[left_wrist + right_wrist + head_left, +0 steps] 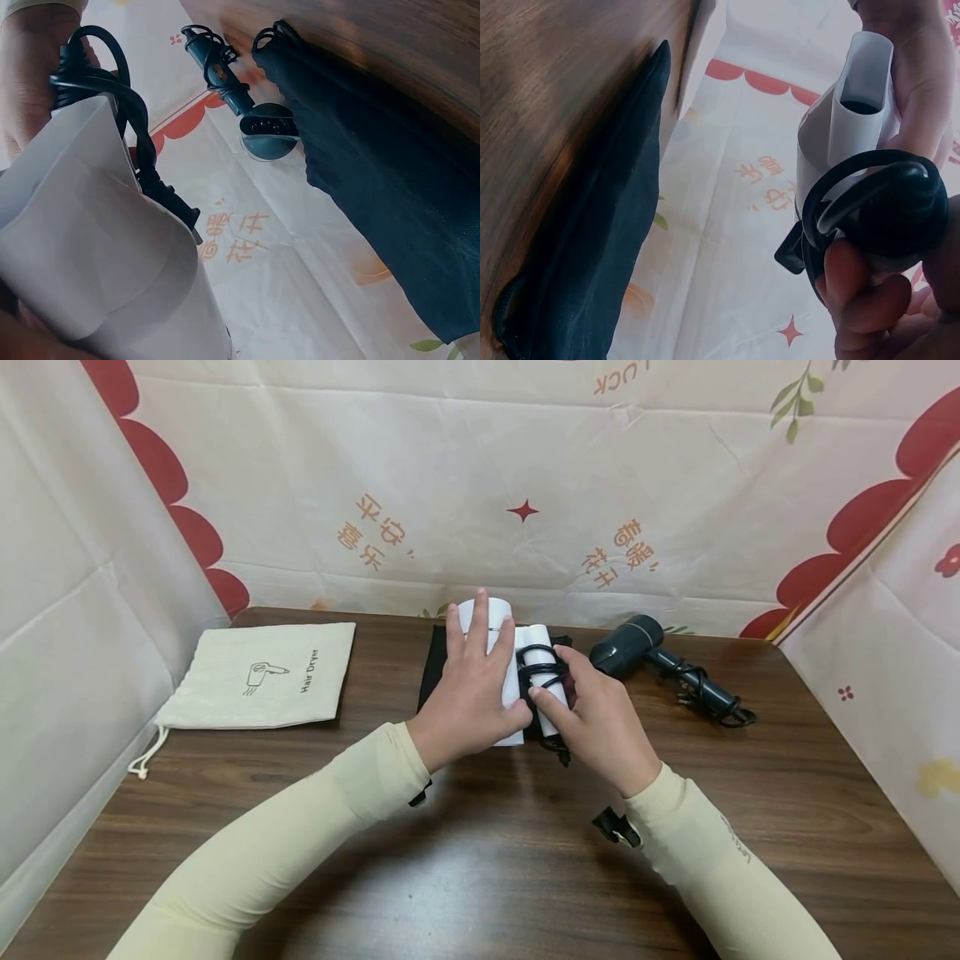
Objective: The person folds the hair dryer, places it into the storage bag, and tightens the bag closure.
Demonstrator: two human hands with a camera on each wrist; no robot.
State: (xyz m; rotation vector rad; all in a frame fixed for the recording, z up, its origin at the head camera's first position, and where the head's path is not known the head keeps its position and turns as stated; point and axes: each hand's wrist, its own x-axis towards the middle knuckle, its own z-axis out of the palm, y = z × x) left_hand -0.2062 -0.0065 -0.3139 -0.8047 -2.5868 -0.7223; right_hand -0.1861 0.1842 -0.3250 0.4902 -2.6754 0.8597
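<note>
A white hair dryer (510, 695), its black cord (543, 669) wound round the handle (551, 711), is between both hands above a black cloth pouch (375, 165). My left hand (476, 693) lies over the dryer's barrel (112, 247), fingers spread and mostly straight, thumb toward the handle. My right hand (602, 714) grips the corded handle, thumb on the near side and fingers curled round it in the right wrist view. The flat nozzle (861, 94) faces that camera. Both hands cover much of the dryer.
A dark hair dryer (628, 646) with its cord wrapped lies back right on the wooden table (450, 877). To the left is a cream drawstring bag (300, 647) printed "Hair Dryer". A patterned cloth (465, 468) hangs behind the table and along both sides.
</note>
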